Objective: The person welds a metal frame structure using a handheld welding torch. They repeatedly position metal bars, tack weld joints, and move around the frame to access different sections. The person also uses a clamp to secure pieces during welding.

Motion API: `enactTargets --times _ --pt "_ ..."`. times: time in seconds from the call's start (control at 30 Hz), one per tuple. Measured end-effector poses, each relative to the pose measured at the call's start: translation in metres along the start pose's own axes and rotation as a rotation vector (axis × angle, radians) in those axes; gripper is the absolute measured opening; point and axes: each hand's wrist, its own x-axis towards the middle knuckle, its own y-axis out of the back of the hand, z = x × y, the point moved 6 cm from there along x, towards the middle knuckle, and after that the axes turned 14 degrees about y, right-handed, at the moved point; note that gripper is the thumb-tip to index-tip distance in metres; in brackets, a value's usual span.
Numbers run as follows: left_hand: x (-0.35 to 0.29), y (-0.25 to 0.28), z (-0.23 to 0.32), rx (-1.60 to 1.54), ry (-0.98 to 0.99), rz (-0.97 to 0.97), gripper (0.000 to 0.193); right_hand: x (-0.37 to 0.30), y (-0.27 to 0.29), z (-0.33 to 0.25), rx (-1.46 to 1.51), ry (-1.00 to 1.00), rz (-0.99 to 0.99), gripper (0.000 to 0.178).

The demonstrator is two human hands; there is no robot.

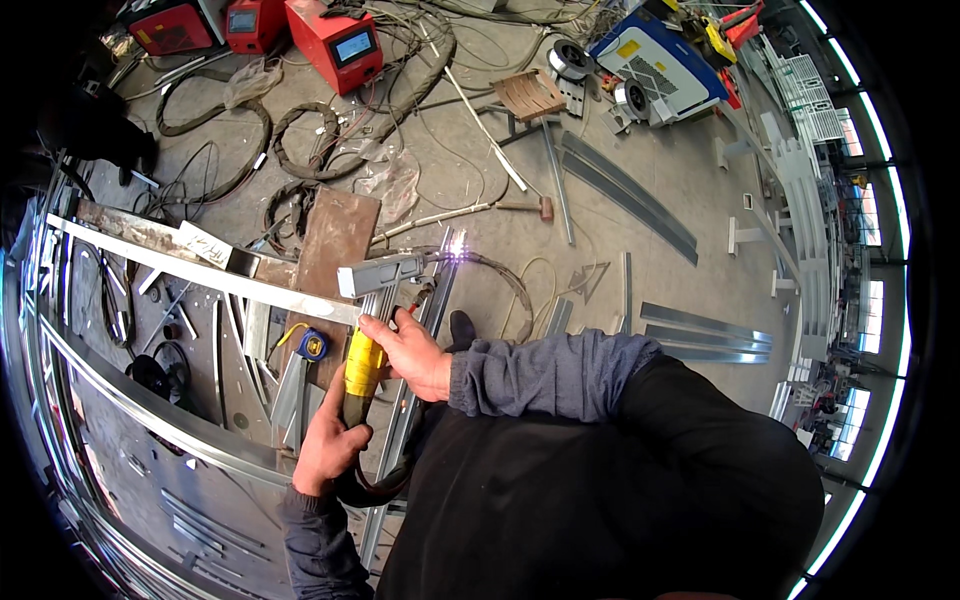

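Observation:
Both hands are closed on a welding gun with a yellow-wrapped grip and a grey boxy head. My right hand wraps the upper part of the grip from the right. Lower down, my left hand grips it near the dark cable. Bright bluish-white sparks glow beyond the gun's head, at the far end of long metal profiles. The nozzle tip itself is hard to make out in the glare. A blue tape measure with its yellow strip out lies left of the grip.
A rusty plate lies beyond the gun, near a long metal frame rail. Coiled cables and red machines stand farther off. A hammer, steel strips and a blue-white machine are to the right.

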Motion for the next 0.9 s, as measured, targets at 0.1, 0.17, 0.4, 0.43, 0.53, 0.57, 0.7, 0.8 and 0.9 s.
enactTargets --times 0.1,0.17,0.4,0.43,0.53,0.57,0.7,0.8,0.9 --pt "0.000 0.001 -0.004 0.013 0.035 0.004 0.098 -0.001 0.000 0.000 -0.007 -0.012 0.001 0.055" --pt "-0.002 0.001 -0.005 -0.004 0.068 -0.003 0.099 -0.001 0.000 0.003 -0.018 -0.007 0.003 0.056" --pt "-0.003 0.002 -0.009 -0.033 0.047 -0.032 0.100 -0.009 -0.006 -0.007 0.006 -0.036 -0.004 0.057" --pt "-0.004 0.002 -0.009 -0.029 0.051 -0.034 0.100 -0.010 -0.007 -0.008 0.013 -0.041 -0.017 0.057" --pt "-0.006 0.002 -0.006 -0.012 0.036 -0.031 0.100 -0.012 -0.009 -0.008 0.030 -0.051 -0.029 0.058" --pt "-0.007 0.002 -0.005 -0.005 0.026 -0.028 0.100 -0.012 -0.009 -0.008 0.033 -0.054 -0.029 0.058" --pt "-0.008 0.001 -0.008 -0.028 -0.005 -0.025 0.101 -0.017 -0.012 -0.010 0.023 -0.066 -0.030 0.062" --pt "-0.013 -0.002 -0.009 -0.039 -0.030 -0.006 0.104 -0.021 -0.011 -0.008 -0.007 -0.048 -0.029 0.066" --pt "-0.028 -0.015 -0.011 -0.065 -0.020 0.009 0.106 -0.029 -0.009 -0.001 0.044 0.048 -0.083 0.071"
